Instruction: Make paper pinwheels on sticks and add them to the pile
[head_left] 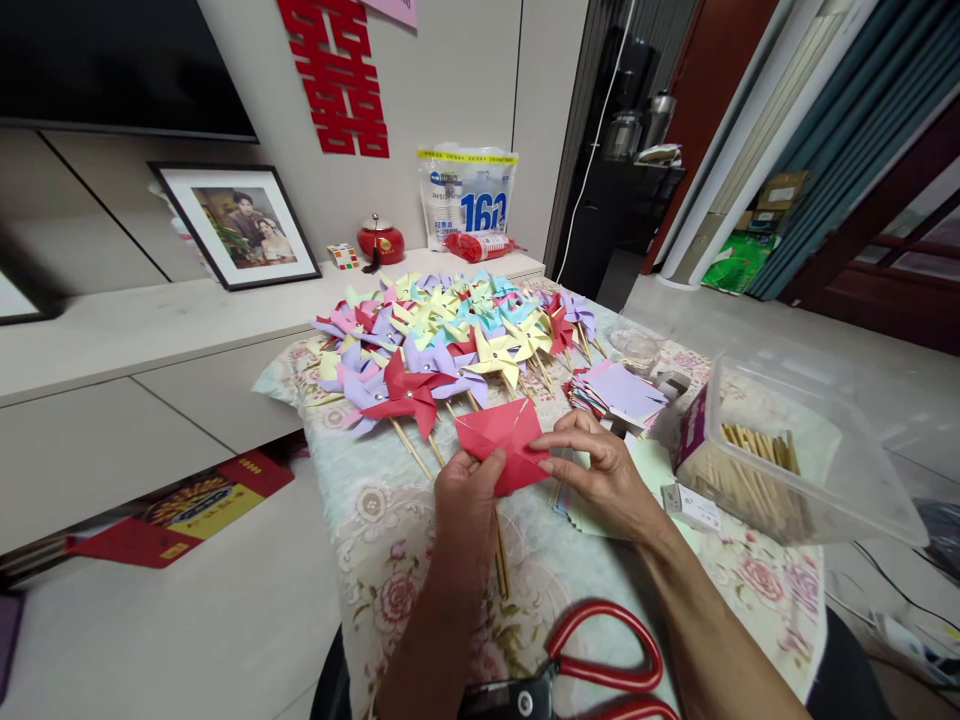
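Your left hand [466, 492] pinches the slit red paper square [496, 424], your right hand [606, 472] its edge, both nearly closed. Probably light, easily creased; take corners gently.

We face a pale grey panelled wall [450, 90] (dark seams divide it), with a flat black television [112, 70] at the far left. Below it we see a long, low, white-topped cabinet [97, 350]. Pale, glossy floor tiles [217, 620] run from near left to far right, where a pleated teal fabric curtain [832, 130] hangs by a dark wooden glazed frame [862, 305].
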